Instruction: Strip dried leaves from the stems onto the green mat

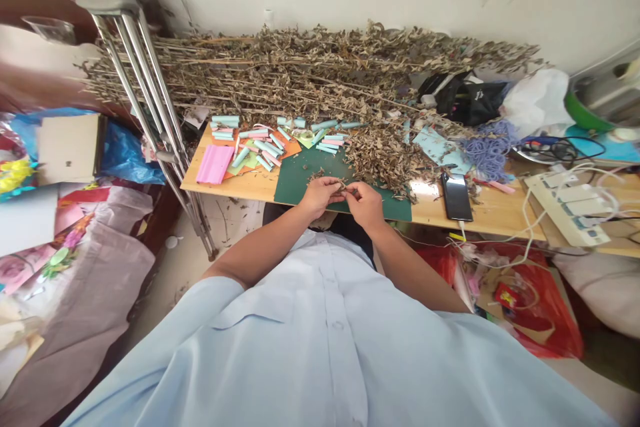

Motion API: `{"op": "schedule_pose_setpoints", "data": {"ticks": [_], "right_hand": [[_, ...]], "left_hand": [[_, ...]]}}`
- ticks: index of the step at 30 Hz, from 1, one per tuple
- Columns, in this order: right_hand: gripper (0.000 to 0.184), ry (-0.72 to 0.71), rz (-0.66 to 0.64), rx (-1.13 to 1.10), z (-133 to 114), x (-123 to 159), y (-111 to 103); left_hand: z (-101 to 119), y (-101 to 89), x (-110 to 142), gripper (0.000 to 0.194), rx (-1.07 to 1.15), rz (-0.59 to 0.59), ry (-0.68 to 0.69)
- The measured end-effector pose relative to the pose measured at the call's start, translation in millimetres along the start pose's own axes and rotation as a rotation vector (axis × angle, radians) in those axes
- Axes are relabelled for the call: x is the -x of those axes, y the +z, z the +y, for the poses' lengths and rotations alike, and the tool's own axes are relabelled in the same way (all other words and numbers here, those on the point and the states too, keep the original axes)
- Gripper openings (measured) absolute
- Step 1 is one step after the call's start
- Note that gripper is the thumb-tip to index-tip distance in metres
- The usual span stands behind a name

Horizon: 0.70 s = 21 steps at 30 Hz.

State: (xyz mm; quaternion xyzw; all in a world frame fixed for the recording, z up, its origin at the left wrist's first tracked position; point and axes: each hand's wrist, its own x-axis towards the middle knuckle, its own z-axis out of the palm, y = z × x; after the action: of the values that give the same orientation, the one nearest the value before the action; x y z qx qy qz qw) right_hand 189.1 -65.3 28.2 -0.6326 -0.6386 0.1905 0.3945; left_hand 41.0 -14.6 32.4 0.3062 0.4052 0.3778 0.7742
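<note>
Head view: your left hand (320,197) and right hand (365,205) both pinch a dried sprig (344,188) just above the green cutting mat (295,190), with loose dried leaves (380,160) heaped on its far edge and a long bundle of leafy stems (300,73) lying uncut beyond it.

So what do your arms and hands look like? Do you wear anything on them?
The left hand and right hand are bare, without gloves. A pale blue button-up shirt has loose sleeves ending near the elbows.
</note>
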Motion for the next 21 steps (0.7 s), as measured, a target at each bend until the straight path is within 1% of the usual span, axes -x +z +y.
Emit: {"op": "schedule_pose_setpoints", "data": {"ticks": [2, 4, 6, 7, 9, 11, 16, 21], "right_hand": [[0.018, 0.032, 0.007, -0.04, 0.7, 0.4, 1.8], [0.03, 0.048, 0.009, -0.074, 1.7, 0.4, 3.0], [0.038, 0.027, -0.004, -0.076, 2.9, -0.1, 3.2], [0.036, 0.003, -0.016, -0.066, 3.4, -0.4, 2.9], [0.028, -0.045, -0.039, -0.038, 4.0, -1.0, 1.8], [0.022, -0.065, -0.054, -0.014, 4.1, -1.0, 0.7], [0.02, -0.051, -0.05, 0.014, 3.5, -0.3, 2.0], [0.022, -0.123, -0.015, -0.01, 3.0, -1.6, 7.3]], "left_hand": [[-0.9, -0.9, -0.5, 0.014, -0.013, 0.007, -0.001], [-1.8, -1.9, -1.0, 0.014, -0.02, 0.006, 0.007], [-2.6, -2.8, -1.1, 0.014, -0.031, -0.005, 0.015], [-2.9, -3.0, -1.0, 0.014, -0.041, -0.011, 0.016], [-3.3, -3.0, -0.4, 0.014, -0.061, -0.015, 0.009], [-3.4, -2.4, 0.4, 0.014, -0.07, -0.007, -0.001], [-3.9, -0.5, 0.4, 0.013, -0.041, 0.017, -0.02], [-4.7, -1.5, -2.0, 0.012, -0.036, 0.029, -0.01]]}}
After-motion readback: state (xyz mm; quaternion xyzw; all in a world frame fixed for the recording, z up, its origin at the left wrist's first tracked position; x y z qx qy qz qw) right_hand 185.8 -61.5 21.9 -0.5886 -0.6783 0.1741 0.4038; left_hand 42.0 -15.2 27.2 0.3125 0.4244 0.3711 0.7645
